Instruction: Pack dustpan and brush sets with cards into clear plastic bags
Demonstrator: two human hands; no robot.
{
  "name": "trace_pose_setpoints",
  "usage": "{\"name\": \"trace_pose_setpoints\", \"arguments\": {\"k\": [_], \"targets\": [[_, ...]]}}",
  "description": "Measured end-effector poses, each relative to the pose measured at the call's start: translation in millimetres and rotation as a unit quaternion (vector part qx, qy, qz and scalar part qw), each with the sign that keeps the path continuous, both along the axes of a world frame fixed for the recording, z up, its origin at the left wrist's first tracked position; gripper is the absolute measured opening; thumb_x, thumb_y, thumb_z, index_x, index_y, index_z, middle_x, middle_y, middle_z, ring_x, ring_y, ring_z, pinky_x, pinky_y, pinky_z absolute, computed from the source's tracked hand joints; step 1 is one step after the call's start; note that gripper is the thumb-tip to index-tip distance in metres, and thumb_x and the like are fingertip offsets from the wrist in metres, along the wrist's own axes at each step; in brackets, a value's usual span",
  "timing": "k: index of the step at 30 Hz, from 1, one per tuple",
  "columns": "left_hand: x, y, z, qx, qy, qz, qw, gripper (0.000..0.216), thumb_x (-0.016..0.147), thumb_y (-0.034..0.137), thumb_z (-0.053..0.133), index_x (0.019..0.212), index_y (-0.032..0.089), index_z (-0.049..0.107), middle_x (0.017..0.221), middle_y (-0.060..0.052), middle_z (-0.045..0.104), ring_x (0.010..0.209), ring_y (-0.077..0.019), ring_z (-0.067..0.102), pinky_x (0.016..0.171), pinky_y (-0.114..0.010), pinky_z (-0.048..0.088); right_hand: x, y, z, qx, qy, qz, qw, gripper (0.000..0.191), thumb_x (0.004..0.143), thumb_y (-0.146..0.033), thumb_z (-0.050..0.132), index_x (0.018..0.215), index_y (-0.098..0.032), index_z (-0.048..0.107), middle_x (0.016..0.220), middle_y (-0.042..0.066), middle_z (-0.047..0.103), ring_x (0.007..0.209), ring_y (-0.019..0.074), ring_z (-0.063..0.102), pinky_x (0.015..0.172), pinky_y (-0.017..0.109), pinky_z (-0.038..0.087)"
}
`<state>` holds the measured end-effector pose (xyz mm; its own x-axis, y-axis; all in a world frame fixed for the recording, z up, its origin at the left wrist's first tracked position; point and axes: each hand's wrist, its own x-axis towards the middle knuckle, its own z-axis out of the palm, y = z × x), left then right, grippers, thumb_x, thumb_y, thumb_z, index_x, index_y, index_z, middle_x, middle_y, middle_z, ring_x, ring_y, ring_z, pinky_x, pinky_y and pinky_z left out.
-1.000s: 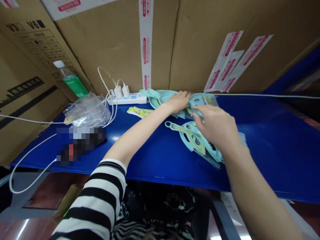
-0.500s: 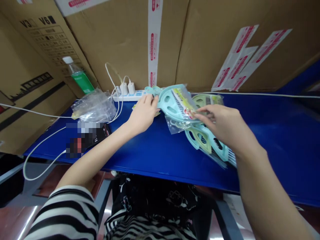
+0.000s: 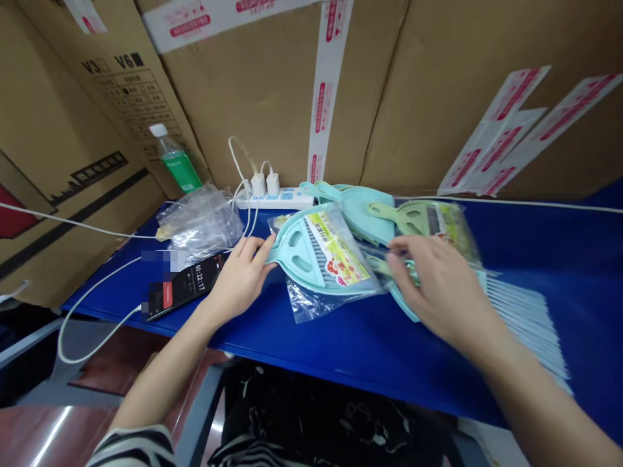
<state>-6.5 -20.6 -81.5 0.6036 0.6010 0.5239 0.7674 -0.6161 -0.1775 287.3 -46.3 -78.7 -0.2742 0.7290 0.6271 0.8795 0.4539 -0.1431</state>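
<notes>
My left hand [image 3: 246, 272] is closed around the handle of a light blue dustpan-and-brush set [image 3: 292, 256], which lies in a clear bag with a yellow printed card. My right hand [image 3: 433, 292] is curled over the loose hand brushes, its fingers closed at a brush handle; the grip is partly hidden. Pale bristles of a light blue hand brush [image 3: 528, 324] fan out to the right from beneath that hand. Behind both hands are light blue dustpans [image 3: 367, 211] and a green dustpan set [image 3: 413, 219] in a bag.
A phone [image 3: 195, 282] showing a timer lies at the left with a white cable. Crumpled clear bags [image 3: 202, 217], a green-labelled bottle [image 3: 178, 162] and a power strip [image 3: 277, 200] stand behind it. Taped cardboard boxes [image 3: 257, 97] wall the back of the blue table [image 3: 302, 344].
The bagged dustpan set has come down toward the front left with my left hand. My right hand has left its bag and moved onto the loose brushes, whose bristles now spread further right.
</notes>
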Motion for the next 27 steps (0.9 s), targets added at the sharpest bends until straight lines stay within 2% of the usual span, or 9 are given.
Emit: {"name": "trace_pose_setpoints", "arguments": {"k": [2,4,7,9,14,17,20,24,27], "targets": [[0.4,-2.2,0.0,0.005,-0.001,-0.005,1.000,0.040,0.101,0.025,0.033,0.137,0.008,0.040,0.101,-0.013,0.058,0.092,-0.0245,0.053,0.081,-0.040,0.051,-9.1,-1.2,-0.8,0.022,-0.012,0.040,0.999,0.018,0.095,-0.033,0.037,0.092,-0.021,0.049,0.080,0.009,0.064,0.075,0.0263,0.062,0.064,0.037,0.044],[0.8,-3.4,0.6,0.002,0.002,-0.009,1.000,0.041,0.100,0.024,0.033,0.138,0.009,0.039,0.102,-0.013,0.057,0.091,-0.0250,0.053,0.081,-0.041,0.051,-12.4,-2.3,-1.0,0.009,-0.006,0.049,0.999,0.016,0.095,-0.030,0.039,0.084,-0.022,0.047,0.071,0.005,0.060,0.065,0.0227,0.060,0.060,0.034,0.042],[-0.4,-3.8,1.9,-0.012,0.007,-0.016,1.000,0.044,0.100,0.024,0.034,0.141,0.011,0.035,0.102,-0.012,0.057,0.091,-0.0250,0.053,0.081,-0.042,0.051,-3.8,-2.9,-0.2,-0.042,0.022,-0.001,0.999,0.020,0.089,-0.024,0.044,0.071,-0.025,0.036,0.055,-0.002,0.049,0.049,0.0177,0.050,0.051,0.030,0.036],[-2.1,-3.4,2.6,-0.018,0.006,-0.021,1.000,0.046,0.100,0.024,0.035,0.144,0.013,0.032,0.102,-0.012,0.056,0.091,-0.0247,0.053,0.081,-0.042,0.051,4.6,-2.5,1.6,-0.074,0.032,-0.027,0.996,0.018,0.082,-0.022,0.048,0.071,-0.025,0.034,0.054,-0.002,0.048,0.046,0.0171,0.047,0.048,0.029,0.033],[-4.6,-2.9,4.2,-0.025,0.008,-0.020,0.999,0.056,0.098,0.020,0.037,0.151,0.019,0.019,0.106,-0.012,0.055,0.094,-0.0258,0.053,0.083,-0.043,0.050,3.1,-2.3,7.5,-0.005,0.065,-0.019,0.998,0.005,0.086,-0.021,0.043,0.084,-0.025,0.046,0.080,0.010,0.061,0.076,0.0273,0.060,0.065,0.038,0.045],[-5.1,-2.9,5.0,-0.029,0.003,-0.036,0.999,0.059,0.098,0.020,0.038,0.152,0.021,0.015,0.107,-0.012,0.055,0.095,-0.0261,0.053,0.082,-0.043,0.049,-5.0,-3.4,8.3,-0.112,0.123,0.034,0.985,0.006,0.089,-0.024,0.044,0.091,-0.024,0.050,0.075,0.006,0.061,0.062,0.0218,0.058,0.058,0.034,0.045],[-5.6,-3.2,5.2,-0.045,-0.004,-0.046,0.998,0.060,0.097,0.019,0.038,0.152,0.022,0.016,0.108,-0.012,0.056,0.095,-0.0263,0.053,0.083,-0.043,0.049,-7.5,-4.1,9.3,-0.238,0.191,0.069,0.950,0.012,0.090,-0.034,0.043,0.090,-0.024,0.049,0.065,0.001,0.058,0.053,0.0177,0.053,0.051,0.030,0.042],[-5.2,-3.7,4.9,-0.054,0.001,-0.050,0.997,0.057,0.097,0.020,0.038,0.151,0.019,0.021,0.109,-0.013,0.056,0.095,-0.0267,0.053,0.083,-0.043,0.049,-8.0,-4.9,11.1,-0.312,0.202,0.084,0.924,0.032,0.092,-0.047,0.039,0.071,-0.024,0.046,0.055,-0.002,0.050,0.049,0.0154,0.048,0.048,0.027,0.036],[-4.3,-3.7,4.9,-0.051,0.008,-0.050,0.997,0.056,0.097,0.020,0.038,0.151,0.018,0.021,0.109,-0.013,0.056,0.095,-0.0265,0.052,0.083,-0.043,0.049,-9.5,-5.0,9.7,-0.337,0.168,0.095,0.921,0.030,0.087,-0.044,0.044,0.065,-0.024,0.048,0.052,-0.003,0.050,0.046,0.0139,0.044,0.047,0.027,0.032]]}}
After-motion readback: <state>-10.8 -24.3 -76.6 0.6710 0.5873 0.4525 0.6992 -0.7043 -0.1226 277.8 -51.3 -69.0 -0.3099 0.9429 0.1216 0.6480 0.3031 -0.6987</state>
